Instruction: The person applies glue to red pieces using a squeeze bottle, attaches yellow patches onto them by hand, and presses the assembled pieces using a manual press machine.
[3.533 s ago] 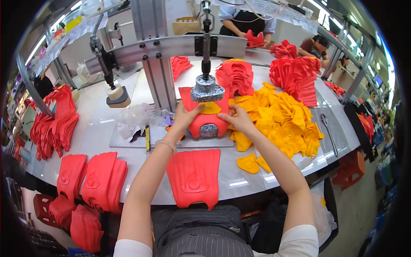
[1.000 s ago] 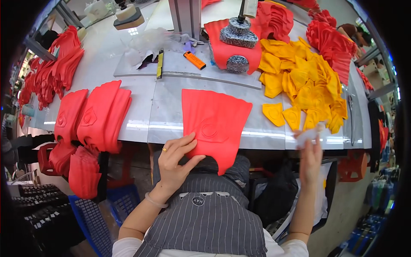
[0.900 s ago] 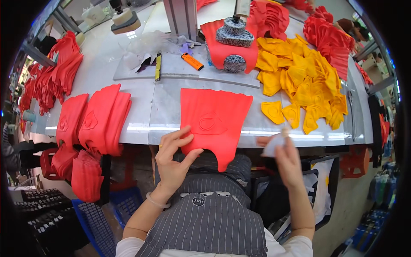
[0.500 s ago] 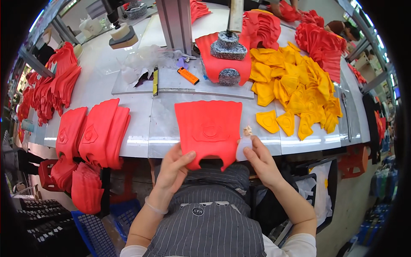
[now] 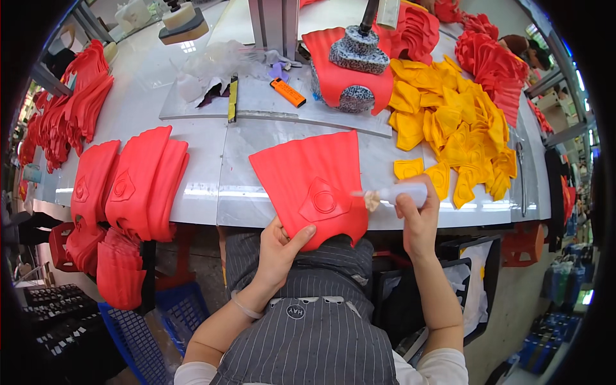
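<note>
A red moulded sheet [image 5: 310,165] with a ribbed upper part and a raised emblem lies tilted at the table's front edge. My left hand [image 5: 282,251] pinches its lower edge, thumb on top. In my right hand [image 5: 420,221] is a small translucent squeeze bottle [image 5: 410,192], lying nearly level. Its thin nozzle points left at the emblem, and a crumpled beige lump [image 5: 371,201] sits around the nozzle's base. Whether the tip touches the sheet I cannot tell. Close beyond the bottle lie yellow shaped pieces [image 5: 459,122] in a loose heap, several of them apart at its near side.
Stacks of red sheets [image 5: 142,186] overhang the table's front left edge. Another red sheet [image 5: 350,82] is draped under a speckled block on a pole [image 5: 359,50]. An orange lighter [image 5: 287,93] and a yellow cutter knife [image 5: 233,99] rest on a raised board. Blue crates [image 5: 138,340] stand below.
The bottle has swung from upright beside the sheet to nearly level, its nozzle now toward the emblem. My left hand has turned the sheet clockwise. The whole view has shifted slightly.
</note>
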